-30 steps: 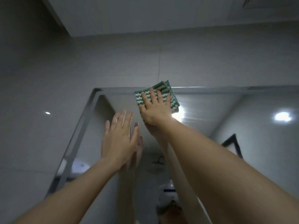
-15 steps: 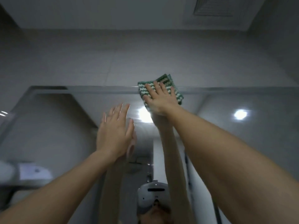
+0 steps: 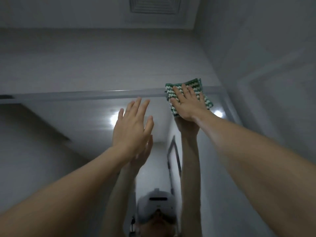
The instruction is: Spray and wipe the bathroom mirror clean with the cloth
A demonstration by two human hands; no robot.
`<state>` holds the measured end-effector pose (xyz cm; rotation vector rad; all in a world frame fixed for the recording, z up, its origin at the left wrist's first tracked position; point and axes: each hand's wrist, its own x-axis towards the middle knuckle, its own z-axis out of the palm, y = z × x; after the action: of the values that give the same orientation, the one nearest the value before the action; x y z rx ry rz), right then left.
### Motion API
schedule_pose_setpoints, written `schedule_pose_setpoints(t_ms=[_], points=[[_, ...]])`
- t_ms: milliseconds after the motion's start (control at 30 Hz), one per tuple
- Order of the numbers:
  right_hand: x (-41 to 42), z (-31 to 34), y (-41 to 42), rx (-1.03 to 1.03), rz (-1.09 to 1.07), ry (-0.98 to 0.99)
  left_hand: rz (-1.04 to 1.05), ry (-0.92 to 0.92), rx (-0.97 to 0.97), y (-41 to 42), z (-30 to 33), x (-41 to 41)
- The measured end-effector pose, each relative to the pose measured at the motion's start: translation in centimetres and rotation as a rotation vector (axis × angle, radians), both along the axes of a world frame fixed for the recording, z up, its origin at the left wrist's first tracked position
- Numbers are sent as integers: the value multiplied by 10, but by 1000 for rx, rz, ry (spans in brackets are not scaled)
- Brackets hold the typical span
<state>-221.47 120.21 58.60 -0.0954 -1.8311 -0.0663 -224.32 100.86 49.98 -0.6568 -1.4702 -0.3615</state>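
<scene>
Head view is showing the right hand [image 3: 187,104] pressing a green-and-white cloth [image 3: 188,96] flat, fingers spread, on the mirror [image 3: 77,134] at its top edge, near the 1 o'clock corner. Left hand [image 3: 132,127] is hovering at 8 o'clock from the cloth, fingers straight, holding nothing; whether it is touching the glass is unclear. Unwiped glass probably is lying below. No writing is readable.

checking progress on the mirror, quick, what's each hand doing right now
Left hand: open, fingers straight, holding nothing, raised at the mirror.
Right hand: open, flat fingers pressing the green and white cloth against the mirror's top edge.
</scene>
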Motion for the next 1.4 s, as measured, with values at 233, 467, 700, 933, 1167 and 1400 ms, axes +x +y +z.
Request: schedule_pose_setpoints(t_ms=[233, 467, 700, 933, 1167, 1400], points=[[5, -6, 28, -22, 4, 18, 43, -12, -53, 47, -19, -2], [-9, -35, 2, -174, -3, 82, 65, -63, -25, -37, -53, -23], [-25, -70, -89, -197, 9, 54, 107, -108, 6, -157, -88, -40], [-70, -101, -266, -1, 51, 45, 168, -169, 2, -286, -112, -65], [-113, -112, -423, 130, 85, 28, 206, -178, 40, -401, -113, -82], [-140, -107, -527, 221, 97, 17, 249, -149, 57, -476, -113, -101]])
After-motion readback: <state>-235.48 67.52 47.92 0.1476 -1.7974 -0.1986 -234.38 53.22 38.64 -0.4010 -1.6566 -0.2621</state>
